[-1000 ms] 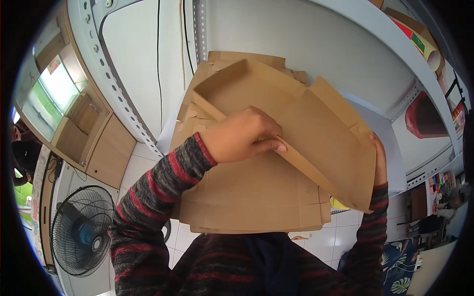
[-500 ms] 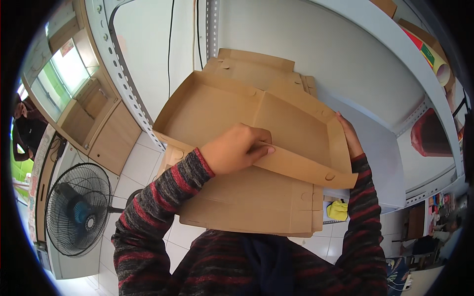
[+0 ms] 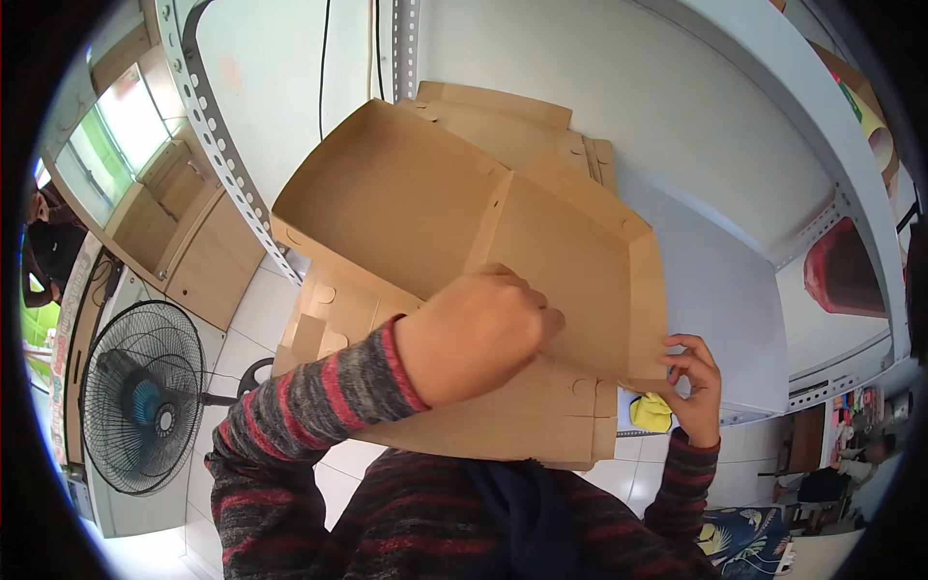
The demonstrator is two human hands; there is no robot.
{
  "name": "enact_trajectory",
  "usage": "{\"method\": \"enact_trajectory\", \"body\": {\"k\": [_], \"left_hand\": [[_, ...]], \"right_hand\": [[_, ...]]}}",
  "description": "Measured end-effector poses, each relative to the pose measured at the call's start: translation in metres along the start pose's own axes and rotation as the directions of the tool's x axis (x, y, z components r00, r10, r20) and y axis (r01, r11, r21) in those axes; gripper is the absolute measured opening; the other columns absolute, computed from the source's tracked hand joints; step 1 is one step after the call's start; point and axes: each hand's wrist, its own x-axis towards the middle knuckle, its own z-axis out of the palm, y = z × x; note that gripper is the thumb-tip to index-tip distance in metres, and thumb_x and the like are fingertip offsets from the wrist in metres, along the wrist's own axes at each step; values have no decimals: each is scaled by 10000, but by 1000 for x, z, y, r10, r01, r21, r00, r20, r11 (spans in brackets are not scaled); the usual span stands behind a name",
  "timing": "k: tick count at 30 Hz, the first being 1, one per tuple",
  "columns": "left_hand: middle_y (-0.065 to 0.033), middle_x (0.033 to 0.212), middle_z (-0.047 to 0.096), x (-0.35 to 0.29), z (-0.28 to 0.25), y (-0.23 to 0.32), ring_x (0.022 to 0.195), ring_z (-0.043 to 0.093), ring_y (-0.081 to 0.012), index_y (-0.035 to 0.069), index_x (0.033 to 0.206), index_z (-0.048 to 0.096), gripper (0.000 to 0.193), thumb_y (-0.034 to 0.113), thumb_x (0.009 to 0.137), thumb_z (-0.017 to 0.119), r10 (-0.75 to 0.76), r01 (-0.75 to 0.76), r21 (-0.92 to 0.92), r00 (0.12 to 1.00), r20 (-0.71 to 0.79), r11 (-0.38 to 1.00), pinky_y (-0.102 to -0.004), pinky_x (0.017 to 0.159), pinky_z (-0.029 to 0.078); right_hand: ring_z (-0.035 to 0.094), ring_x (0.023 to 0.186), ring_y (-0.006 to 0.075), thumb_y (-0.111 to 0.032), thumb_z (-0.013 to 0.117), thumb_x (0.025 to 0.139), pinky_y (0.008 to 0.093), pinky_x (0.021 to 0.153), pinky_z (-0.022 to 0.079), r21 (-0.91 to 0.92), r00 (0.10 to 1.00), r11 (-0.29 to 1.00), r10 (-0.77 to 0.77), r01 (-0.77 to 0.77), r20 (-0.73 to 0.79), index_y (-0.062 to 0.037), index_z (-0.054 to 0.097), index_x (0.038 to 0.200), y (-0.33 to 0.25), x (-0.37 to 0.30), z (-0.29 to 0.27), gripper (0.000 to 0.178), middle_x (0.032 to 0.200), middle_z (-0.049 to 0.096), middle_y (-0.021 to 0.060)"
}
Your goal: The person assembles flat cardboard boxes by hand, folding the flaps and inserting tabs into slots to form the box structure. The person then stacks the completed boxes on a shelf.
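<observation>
A brown cardboard box (image 3: 570,242) lies opened out in front of me, its two shallow halves joined along a middle fold and their side walls raised. My left hand (image 3: 474,333) is closed over the near wall around that fold; the wrist and knuckles hide its fingertips and much of the wall. At the near right corner my right hand (image 3: 698,382) pinches the cardboard between curled fingers and thumb. Beneath the box, flat cardboard blanks (image 3: 483,416) with slots and tabs extend toward my body, and further blanks (image 3: 503,121) show behind it.
The pile rests by a grey shelf (image 3: 720,290) framed by perforated metal posts (image 3: 406,58). A yellow cloth-like item (image 3: 651,413) is below my right hand. A black fan (image 3: 145,396) stands left, near a wooden cabinet (image 3: 208,261). A red item (image 3: 843,269) is at right.
My right hand has slid from the right wall down to the near corner. The near flap's protruding end no longer shows there. The box's left half has shifted up and left.
</observation>
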Motion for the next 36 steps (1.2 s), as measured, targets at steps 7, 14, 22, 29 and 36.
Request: {"method": "enact_trajectory", "body": {"k": [7, 14, 22, 29, 36], "left_hand": [[-71, 753, 606, 26, 19, 21, 736, 654, -246, 53, 864, 612, 127, 53, 737, 610, 38, -49, 133, 996, 81, 990, -342, 606, 525], [-44, 780, 595, 21, 30, 23, 720, 649, -215, 68, 799, 631, 58, 66, 750, 601, 119, -119, 38, 993, -4, 992, -328, 622, 525], [-57, 672, 608, 30, 28, 23, 620, 646, -218, 52, 776, 627, 57, 98, 751, 606, 70, -68, 113, 998, -9, 991, -323, 565, 517], [-101, 683, 632, 55, 34, 40, 584, 643, -261, 40, 817, 625, 112, 151, 814, 608, -1, -4, 168, 1000, 25, 986, -334, 545, 504], [-137, 717, 650, 75, 58, 21, 682, 672, -290, 46, 890, 646, 179, 217, 892, 593, 10, -15, -78, 998, -59, 997, -380, 603, 531]], "right_hand": [[572, 860, 160, 94, 646, 768, 286, 778, 480, 233, 997, 972, 16, 2, -76, 15, 624, 856, 15, 13, 8, 120, 1027, 588, 102], [567, 841, 149, 9, 675, 839, 265, 758, 471, 376, 992, 925, 100, -62, -82, 28, 603, 853, 16, 15, 1, 76, 973, 584, 100], [601, 838, 151, 73, 722, 769, 273, 738, 490, 247, 973, 969, 39, 19, -229, 14, 585, 816, -18, 29, 19, 157, 923, 634, 103], [655, 760, 209, 98, 717, 709, 284, 700, 511, -105, 983, 978, -184, 183, -1, 14, 607, 819, -33, 51, 6, 177, 888, 673, 137], [654, 745, 212, 83, 682, 755, 276, 658, 512, -149, 971, 959, -240, 240, 15, 30, 634, 909, -14, 52, 10, 169, 1042, 655, 157]]}}
